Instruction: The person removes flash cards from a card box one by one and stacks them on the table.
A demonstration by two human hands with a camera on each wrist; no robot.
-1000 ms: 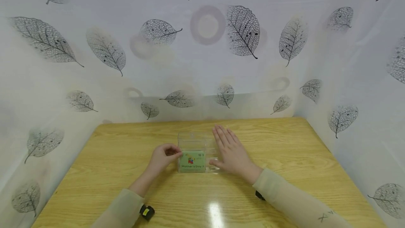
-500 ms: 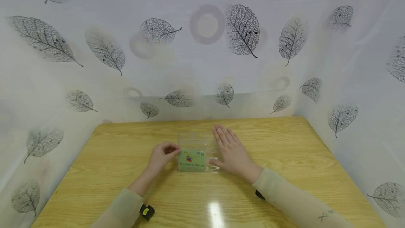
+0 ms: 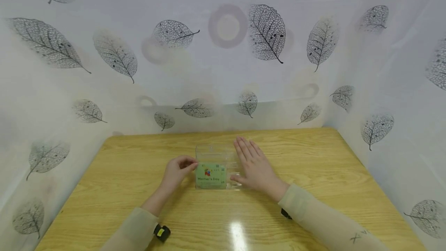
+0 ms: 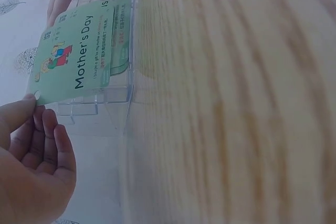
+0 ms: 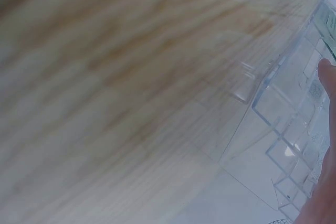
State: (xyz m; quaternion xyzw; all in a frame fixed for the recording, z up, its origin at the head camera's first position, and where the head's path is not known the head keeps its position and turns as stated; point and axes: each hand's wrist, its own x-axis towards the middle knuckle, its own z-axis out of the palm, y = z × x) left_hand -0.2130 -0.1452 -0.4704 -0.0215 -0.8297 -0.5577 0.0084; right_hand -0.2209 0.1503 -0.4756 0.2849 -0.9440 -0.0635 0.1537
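A green card (image 3: 210,175) printed "Mother's Day" has its upper left corner pinched between the thumb and index finger of my left hand (image 3: 178,171). In the left wrist view the card (image 4: 76,51) tilts up over another green card (image 4: 121,40) lying in a clear plastic box (image 4: 113,95). My right hand (image 3: 256,169) rests flat with straight fingers on the right part of the clear box (image 3: 210,149). In the right wrist view, the thumb of my right hand (image 5: 323,145) lies against the box's clear compartments (image 5: 286,129).
The box stands on a wooden table (image 3: 139,158), toward its back middle. A white curtain (image 3: 223,69) with leaf prints surrounds the table at the back and both sides.
The card's lettering and picture have shifted slightly up and left as its upper edge rose with my left fingers. My right hand has stayed in place.
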